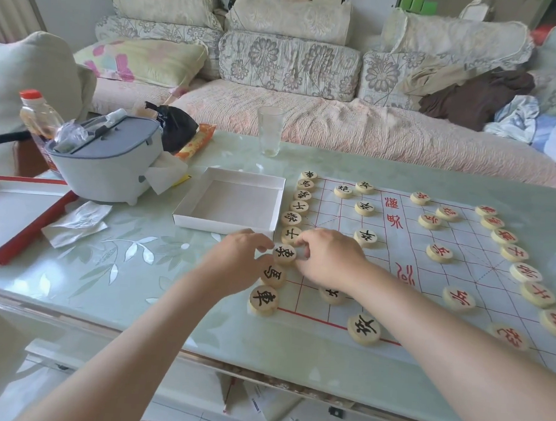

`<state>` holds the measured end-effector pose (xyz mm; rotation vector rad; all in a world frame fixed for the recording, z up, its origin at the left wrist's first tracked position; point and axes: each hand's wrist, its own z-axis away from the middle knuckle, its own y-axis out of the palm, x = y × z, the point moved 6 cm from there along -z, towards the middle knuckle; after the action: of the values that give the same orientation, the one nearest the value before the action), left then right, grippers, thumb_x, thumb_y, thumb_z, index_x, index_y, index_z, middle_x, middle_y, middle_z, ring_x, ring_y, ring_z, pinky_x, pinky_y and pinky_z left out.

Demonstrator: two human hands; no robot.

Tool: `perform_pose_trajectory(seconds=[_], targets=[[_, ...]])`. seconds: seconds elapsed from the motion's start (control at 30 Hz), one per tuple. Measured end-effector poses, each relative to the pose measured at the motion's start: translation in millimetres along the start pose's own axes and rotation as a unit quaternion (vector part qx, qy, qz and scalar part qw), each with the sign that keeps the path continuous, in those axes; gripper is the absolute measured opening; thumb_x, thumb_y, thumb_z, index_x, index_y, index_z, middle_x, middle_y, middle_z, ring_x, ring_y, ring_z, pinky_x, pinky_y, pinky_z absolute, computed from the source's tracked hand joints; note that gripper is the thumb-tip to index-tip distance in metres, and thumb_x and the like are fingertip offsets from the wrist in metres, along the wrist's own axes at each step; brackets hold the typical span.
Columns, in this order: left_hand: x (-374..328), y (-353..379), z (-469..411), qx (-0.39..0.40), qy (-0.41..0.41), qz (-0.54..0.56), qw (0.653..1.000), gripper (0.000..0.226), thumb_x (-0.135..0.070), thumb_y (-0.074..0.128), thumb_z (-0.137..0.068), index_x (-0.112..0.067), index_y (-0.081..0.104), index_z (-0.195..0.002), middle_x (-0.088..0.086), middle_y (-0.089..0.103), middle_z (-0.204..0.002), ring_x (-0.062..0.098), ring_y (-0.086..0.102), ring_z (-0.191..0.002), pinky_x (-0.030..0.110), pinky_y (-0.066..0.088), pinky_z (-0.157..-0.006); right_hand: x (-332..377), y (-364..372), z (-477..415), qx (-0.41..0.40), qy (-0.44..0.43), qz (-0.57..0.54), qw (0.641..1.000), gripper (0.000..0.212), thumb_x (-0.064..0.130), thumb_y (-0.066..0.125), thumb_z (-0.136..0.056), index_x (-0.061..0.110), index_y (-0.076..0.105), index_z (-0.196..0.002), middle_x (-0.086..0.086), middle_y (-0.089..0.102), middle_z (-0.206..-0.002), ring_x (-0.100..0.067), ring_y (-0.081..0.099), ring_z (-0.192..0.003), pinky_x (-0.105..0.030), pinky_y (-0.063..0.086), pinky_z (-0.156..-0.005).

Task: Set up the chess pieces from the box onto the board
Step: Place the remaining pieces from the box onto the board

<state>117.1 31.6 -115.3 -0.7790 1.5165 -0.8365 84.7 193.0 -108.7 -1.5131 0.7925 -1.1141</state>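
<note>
A paper chess board (406, 249) with red grid lines lies on the glass table. Round wooden pieces with black characters line its left edge, and red-character pieces (521, 272) line its right edge. One black-character piece (284, 253) sits in the left row, pinched from both sides by the fingertips of my left hand (238, 259) and my right hand (329, 258). My right wrist partly hides another black piece (332, 293). The white box (230, 201) beside the board's left edge holds nothing.
A clear glass (269, 131) stands behind the box. A grey container (112, 159), a red-capped bottle (37, 114), a black bag (178, 126), crumpled tissue (76, 222) and the red-edged box lid (12, 215) fill the table's left. A sofa runs behind the table.
</note>
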Motion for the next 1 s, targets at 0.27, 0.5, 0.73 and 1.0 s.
perform_pose_trajectory(seconds=[0.27, 0.5, 0.73, 1.0], targets=[[-3, 3, -12, -0.007, 0.018, -0.049, 0.999, 0.023, -0.032, 0.052, -0.092, -0.033, 0.067, -0.111, -0.011, 0.06, -0.113, 0.014, 0.055, -0.102, 0.03, 0.047, -0.084, 2, 8, -3, -0.01, -0.011, 0.011, 1.0, 0.044, 0.063, 0.058, -0.087, 0.033, 0.06, -0.12, 0.007, 0.061, -0.116, -0.019, 0.059, -0.106, -0.03, 0.036, -0.073], [-7, -8, -21, -0.08, 0.117, -0.142, 0.98, 0.036, -0.029, 0.051, -0.096, -0.033, 0.054, -0.131, -0.008, 0.05, -0.134, 0.018, 0.039, -0.124, 0.034, 0.035, -0.103, -16, -20, -25, -0.06, 0.03, -0.027, 0.997, 0.029, 0.037, 0.056, -0.092, 0.033, 0.057, -0.121, 0.008, 0.062, -0.116, -0.018, 0.059, -0.106, -0.031, 0.042, -0.078], [17, -17, -32, -0.033, 0.037, -0.205, 0.977, 0.033, -0.024, 0.041, -0.099, -0.031, 0.061, -0.124, -0.004, 0.066, -0.117, 0.022, 0.06, -0.109, 0.033, 0.049, -0.087, -26, 4, -36, 0.006, 0.017, -0.016, 1.0, 0.046, 0.045, 0.061, -0.087, 0.032, 0.055, -0.13, 0.007, 0.057, -0.125, -0.019, 0.055, -0.115, -0.03, 0.041, -0.083], [31, -27, -44, -0.037, -0.019, -0.238, 0.97, 0.026, -0.026, 0.049, -0.092, -0.018, 0.065, -0.111, 0.002, 0.065, -0.112, 0.024, 0.06, -0.101, 0.032, 0.048, -0.079, -26, 5, -45, 0.002, 0.022, -0.024, 0.999, 0.036, 0.053, 0.063, -0.085, 0.035, 0.062, -0.116, 0.009, 0.06, -0.118, -0.017, 0.057, -0.111, -0.031, 0.045, -0.086]])
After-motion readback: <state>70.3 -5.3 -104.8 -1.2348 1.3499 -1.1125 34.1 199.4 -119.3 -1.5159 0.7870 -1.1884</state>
